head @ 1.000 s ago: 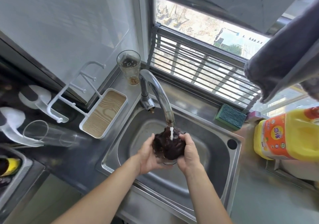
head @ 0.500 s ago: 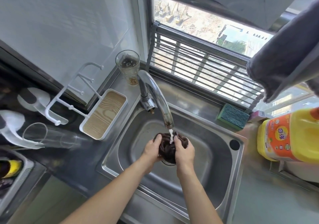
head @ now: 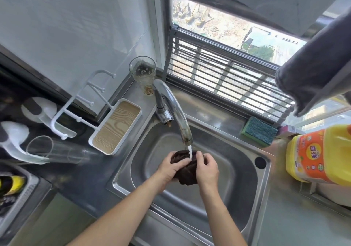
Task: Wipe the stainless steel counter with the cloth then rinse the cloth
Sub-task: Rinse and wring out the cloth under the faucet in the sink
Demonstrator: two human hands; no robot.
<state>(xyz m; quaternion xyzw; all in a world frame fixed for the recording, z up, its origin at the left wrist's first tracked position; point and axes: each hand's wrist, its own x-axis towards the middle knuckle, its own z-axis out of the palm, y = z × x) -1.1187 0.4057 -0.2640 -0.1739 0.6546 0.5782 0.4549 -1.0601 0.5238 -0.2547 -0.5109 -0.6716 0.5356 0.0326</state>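
A dark brown cloth (head: 187, 173) is bunched up over the stainless steel sink (head: 245, 202), right under the curved tap (head: 173, 111). A thin stream of water (head: 189, 151) falls from the spout onto the cloth's top. My left hand (head: 170, 168) grips the cloth from the left, and my right hand (head: 207, 169) grips it from the right, fingers pinched on its upper edge. The steel counter (head: 296, 225) runs around the sink. Part of the cloth is hidden between my palms.
A white tray with a wood-grain base (head: 116, 126) and a white hook rack (head: 79, 111) sit left of the sink. A drinking glass (head: 143, 74) stands behind the tap. A green sponge (head: 259, 131), a yellow detergent jug (head: 321, 154) and a hanging grey towel (head: 315, 71) are at right.
My hands have kneaded the cloth under the running water: they closed together around it, then shifted so more cloth hangs below my palms. The view has tilted slightly.
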